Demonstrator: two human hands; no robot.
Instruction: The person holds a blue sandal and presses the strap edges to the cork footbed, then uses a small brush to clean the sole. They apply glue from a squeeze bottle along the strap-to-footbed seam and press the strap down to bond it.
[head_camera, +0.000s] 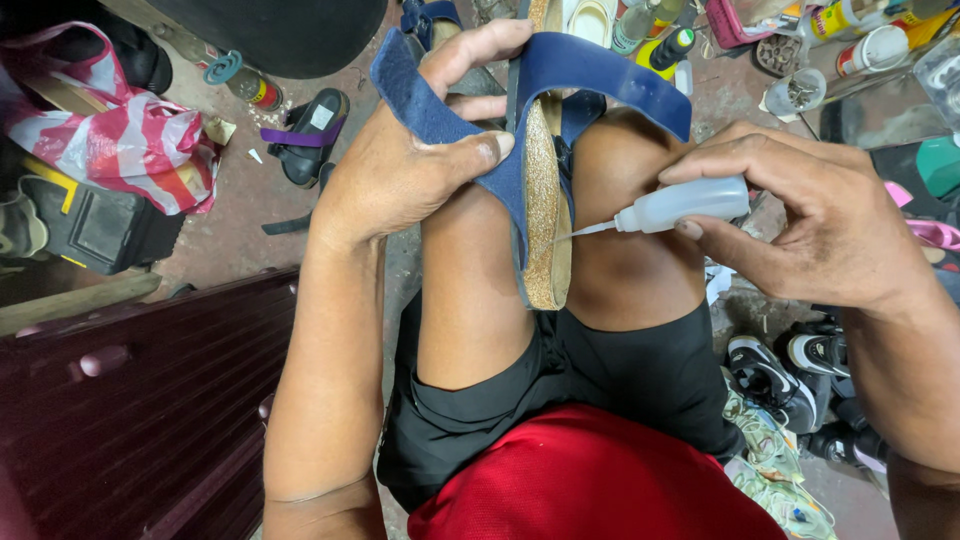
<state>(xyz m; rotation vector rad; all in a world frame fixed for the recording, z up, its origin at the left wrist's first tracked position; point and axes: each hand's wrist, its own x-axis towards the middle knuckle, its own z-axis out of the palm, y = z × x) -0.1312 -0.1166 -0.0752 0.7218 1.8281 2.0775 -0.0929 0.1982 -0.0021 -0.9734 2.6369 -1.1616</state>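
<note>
In the head view, we see a blue sandal (540, 150) standing on its edge between the two bare knees of the person, with its cork sole turned sideways to us. The left hand (420, 150) is closed on one of the blue straps (440, 120): the thumb presses the strap from the front and the other fingers curl behind it, so the strap is pulled away from the sole. The right hand (810, 220) holds a small pale squeeze bottle (680, 203) between thumb and fingers. The thin nozzle (585, 231) of the bottle points left, and its tip touches, or almost touches, the cork edge of the sandal; we cannot tell which.

Around the person, on the floor, there is a red-and-white striped bag (120, 130) at the upper left, and a dark sandal with a purple strap (310, 135) lies near it. Black-and-white sneakers (800, 370) lie at the lower right. Several bottles and cans (850, 30) stand at the top right.
</note>
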